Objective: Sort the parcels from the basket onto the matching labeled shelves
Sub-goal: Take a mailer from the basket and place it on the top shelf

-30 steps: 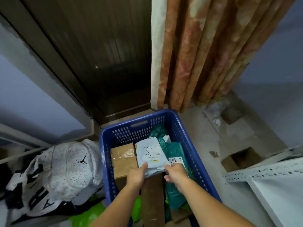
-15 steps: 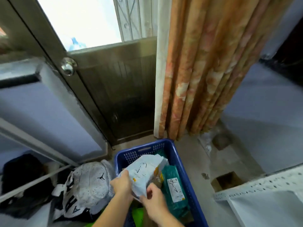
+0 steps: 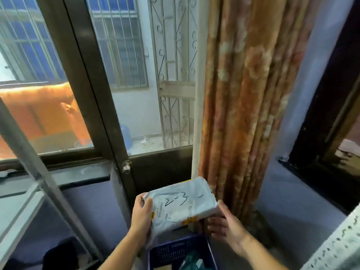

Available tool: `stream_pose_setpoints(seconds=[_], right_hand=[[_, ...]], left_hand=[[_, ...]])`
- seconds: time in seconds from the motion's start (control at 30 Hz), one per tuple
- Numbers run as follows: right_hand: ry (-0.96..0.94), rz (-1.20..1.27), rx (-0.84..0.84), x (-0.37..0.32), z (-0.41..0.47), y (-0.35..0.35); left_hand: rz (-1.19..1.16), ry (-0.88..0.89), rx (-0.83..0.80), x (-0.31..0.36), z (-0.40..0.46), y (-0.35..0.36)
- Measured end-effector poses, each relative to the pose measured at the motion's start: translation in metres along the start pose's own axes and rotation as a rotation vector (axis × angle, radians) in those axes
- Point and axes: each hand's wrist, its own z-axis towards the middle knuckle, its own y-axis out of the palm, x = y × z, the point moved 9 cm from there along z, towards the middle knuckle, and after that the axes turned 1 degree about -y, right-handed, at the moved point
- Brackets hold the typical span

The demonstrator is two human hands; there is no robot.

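While the left hand (image 3: 141, 213) grips the near-left end of the white parcel (image 3: 183, 205) marked "2-3", thumb curled over its top, the right hand (image 3: 227, 227) lies spread with fingers under its right end. Below both hands sits the blue basket (image 3: 175, 252) holding a green parcel (image 3: 191, 261). Beyond the hands hang an orange curtain (image 3: 249, 94) and a glazed door (image 3: 124, 90).

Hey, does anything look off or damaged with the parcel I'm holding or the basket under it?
Nothing stands out. The white parcel, marked 2-3 by hand, looks whole, only creased where the left hand grips its end; the right hand supports the other end. The blue basket below shows no damage.
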Motion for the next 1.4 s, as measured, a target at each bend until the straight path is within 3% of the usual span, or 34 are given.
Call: stream_pose_setpoints(seconds=[0.23,0.43,0.57,0.77,1.0,1.4], right_hand=[[-0.224,-0.152,-0.037,-0.159,-0.098,0.007],[-0.533,-0.296,0.317,-0.237,-0.169,-0.021],[-0.706,-0.341,0.526,-0.262,-0.252,-0.029],[-0.781,-0.347,0.806,-0.246,-0.346,-0.055],[-0.793,-0.287,1.14,-0.191,-0.462,-0.093],[-0.664,-0.216,1.503,-0.069,-0.697,-0.152]], left_hand=[[0.016,0.257,-0.224,0.16,-0.051,0.02],[-0.097,0.346,-0.424,0.252,-0.092,0.058],[-0.034,0.351,-0.413,0.275,-0.105,0.07],[-0.005,0.556,-0.5,0.31,-0.16,0.089],[0.053,0.727,-0.746,0.331,-0.256,0.125],[-0.025,0.791,-1.116,0.323,-0.493,0.16]])
